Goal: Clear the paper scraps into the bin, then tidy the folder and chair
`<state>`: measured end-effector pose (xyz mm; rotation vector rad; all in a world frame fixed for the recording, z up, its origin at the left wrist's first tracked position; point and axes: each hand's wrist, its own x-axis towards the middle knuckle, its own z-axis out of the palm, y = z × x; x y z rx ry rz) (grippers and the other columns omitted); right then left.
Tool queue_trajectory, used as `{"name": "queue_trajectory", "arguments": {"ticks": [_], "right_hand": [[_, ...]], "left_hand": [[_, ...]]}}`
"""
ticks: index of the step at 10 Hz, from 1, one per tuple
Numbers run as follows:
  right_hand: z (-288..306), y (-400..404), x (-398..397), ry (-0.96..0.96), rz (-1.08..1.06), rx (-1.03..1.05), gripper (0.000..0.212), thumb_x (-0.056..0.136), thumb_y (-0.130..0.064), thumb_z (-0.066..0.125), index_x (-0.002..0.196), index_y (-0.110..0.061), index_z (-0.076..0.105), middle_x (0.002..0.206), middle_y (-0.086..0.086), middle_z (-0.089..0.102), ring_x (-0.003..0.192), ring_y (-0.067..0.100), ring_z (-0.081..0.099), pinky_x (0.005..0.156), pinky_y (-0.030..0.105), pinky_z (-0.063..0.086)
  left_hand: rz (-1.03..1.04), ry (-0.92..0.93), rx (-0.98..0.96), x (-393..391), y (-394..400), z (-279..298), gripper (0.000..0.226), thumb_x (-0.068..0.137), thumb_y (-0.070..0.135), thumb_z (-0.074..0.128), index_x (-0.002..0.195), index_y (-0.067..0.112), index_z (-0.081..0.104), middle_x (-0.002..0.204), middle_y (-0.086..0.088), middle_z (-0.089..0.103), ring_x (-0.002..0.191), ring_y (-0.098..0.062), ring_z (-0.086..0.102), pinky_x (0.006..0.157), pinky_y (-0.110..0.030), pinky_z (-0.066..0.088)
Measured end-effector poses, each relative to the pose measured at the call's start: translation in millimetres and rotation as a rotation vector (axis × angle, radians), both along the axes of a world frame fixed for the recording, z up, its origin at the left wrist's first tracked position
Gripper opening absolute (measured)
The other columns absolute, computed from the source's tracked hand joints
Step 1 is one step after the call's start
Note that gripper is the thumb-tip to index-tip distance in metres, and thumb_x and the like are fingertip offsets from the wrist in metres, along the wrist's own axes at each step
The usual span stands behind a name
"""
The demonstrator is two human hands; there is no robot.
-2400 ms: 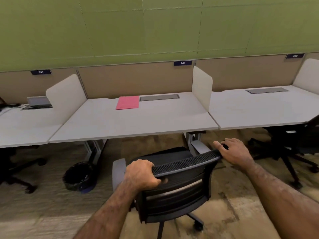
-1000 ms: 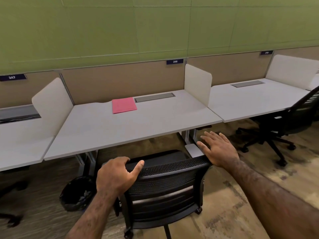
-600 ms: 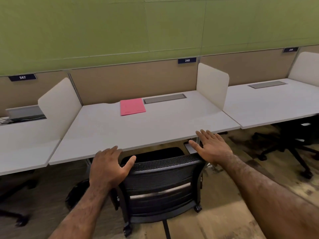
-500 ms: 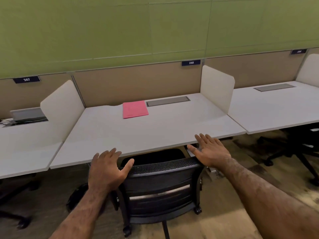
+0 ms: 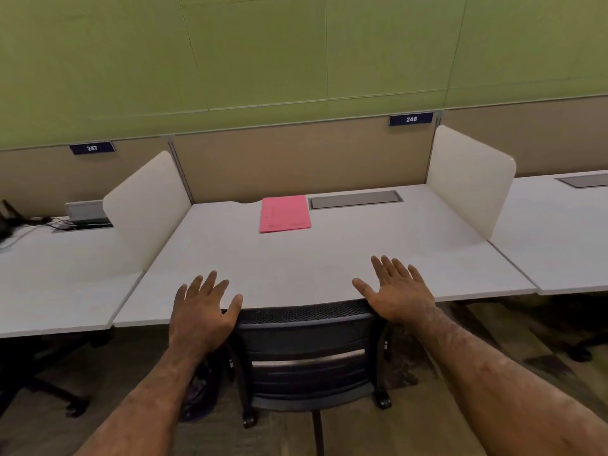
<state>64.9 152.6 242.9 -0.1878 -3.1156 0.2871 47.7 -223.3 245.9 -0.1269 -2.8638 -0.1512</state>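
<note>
Evidently on the chair-tidying step, the left hand (image 5: 200,315) and right hand (image 5: 399,296) rest open-palmed, fingers spread and gripping nothing, on the chair (image 5: 307,353) backrest at the desk (image 5: 329,258) edge, the pink folder (image 5: 284,213) squared at the back, so lifting both hands away looks next.

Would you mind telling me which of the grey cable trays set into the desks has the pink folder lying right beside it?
The closed cable tray on the middle desk, below the 248 sign: the pink folder lies just left of it.
</note>
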Motion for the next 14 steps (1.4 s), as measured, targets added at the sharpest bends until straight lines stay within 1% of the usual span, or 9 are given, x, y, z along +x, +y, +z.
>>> {"name": "queue_trajectory", "arguments": {"ticks": [1,3,5,7,8,10,12,13,14], "right_hand": [[2.9,-2.7,-17.0,0.019,0.010,-0.006,0.099,0.070,-0.087,-0.007,0.151,-0.030,-0.005,0.162,-0.004,-0.003,0.148,0.016,-0.004,0.118,0.043,-0.007],[4.8,-7.1,-41.3,0.061,0.011,-0.004,0.096,0.073,-0.084,-0.005,0.151,-0.030,0.000,0.162,-0.003,0.002,0.148,0.015,-0.002,0.118,0.042,-0.006],[6.5,-8.0,-60.6,0.081,0.006,-0.015,0.092,0.075,-0.082,-0.007,0.151,-0.030,-0.002,0.162,-0.004,0.002,0.148,0.014,-0.002,0.118,0.041,-0.007],[9.9,-12.9,-70.7,0.147,-0.013,-0.036,0.085,0.080,-0.077,-0.005,0.152,-0.030,-0.002,0.162,-0.005,0.004,0.148,0.013,-0.001,0.117,0.038,-0.007],[12.2,-17.9,-73.8,0.175,-0.011,-0.027,0.078,0.086,-0.070,-0.002,0.152,-0.028,-0.002,0.162,-0.004,0.005,0.148,0.013,-0.001,0.117,0.037,-0.008],[15.6,-30.7,-77.2,0.218,-0.077,-0.004,0.085,0.083,-0.073,-0.003,0.152,-0.023,0.003,0.162,-0.002,0.010,0.148,0.015,0.002,0.118,0.039,-0.007],[20.7,-45.0,-73.4,0.241,-0.118,0.064,0.089,0.083,-0.072,-0.005,0.152,-0.019,0.011,0.160,-0.001,0.018,0.148,0.016,0.009,0.118,0.040,-0.006],[22.8,-47.3,-69.3,0.263,-0.091,0.072,0.086,0.085,-0.070,-0.003,0.151,-0.019,0.018,0.158,-0.001,0.025,0.147,0.015,0.014,0.119,0.039,-0.004],[36.2,-58.3,-69.3,0.274,-0.038,0.003,0.084,0.086,-0.070,0.001,0.150,-0.020,0.022,0.158,-0.001,0.026,0.147,0.015,0.016,0.120,0.038,0.001]], "left_hand": [[0.031,-0.027,-0.054,-13.2,-2.2,-1.1,0.073,0.085,0.058,0.013,0.141,0.023,0.043,0.157,-0.005,0.029,0.144,-0.028,0.024,0.116,-0.051,0.019],[0.109,-0.023,0.040,-34.1,-0.6,-2.3,0.058,0.091,0.047,0.027,0.140,0.023,0.045,0.156,-0.004,0.031,0.144,-0.027,0.025,0.117,-0.050,0.017],[0.096,-0.033,0.098,-53.5,-0.8,-2.6,0.048,0.097,0.036,0.031,0.143,0.024,0.041,0.158,-0.001,0.027,0.145,-0.024,0.019,0.118,-0.049,0.014],[0.051,0.000,0.160,-67.6,-2.4,-1.1,0.046,0.100,0.029,0.031,0.141,0.015,0.043,0.156,-0.007,0.030,0.144,-0.028,0.023,0.118,-0.049,0.019],[0.034,-0.009,0.206,-77.0,-6.3,0.4,0.046,0.100,0.028,0.031,0.141,0.011,0.043,0.156,-0.010,0.029,0.145,-0.029,0.022,0.119,-0.046,0.018],[0.007,-0.003,0.230,-91.8,-15.5,2.6,0.046,0.101,0.029,0.030,0.139,0.007,0.045,0.155,-0.015,0.031,0.144,-0.030,0.023,0.119,-0.044,0.017],[-0.020,-0.072,0.358,-99.2,-30.9,3.6,0.053,0.101,0.038,0.032,0.143,0.006,0.038,0.158,-0.014,0.022,0.147,-0.027,0.015,0.121,-0.039,0.010],[-0.041,-0.104,0.372,-98.3,-35.3,5.8,0.058,0.100,0.042,0.033,0.145,0.005,0.034,0.159,-0.015,0.019,0.147,-0.027,0.014,0.121,-0.038,0.010],[-0.064,-0.066,0.315,-98.3,-33.2,15.7,0.062,0.099,0.048,0.033,0.145,0.007,0.035,0.158,-0.014,0.023,0.145,-0.028,0.020,0.120,-0.039,0.015]]}}
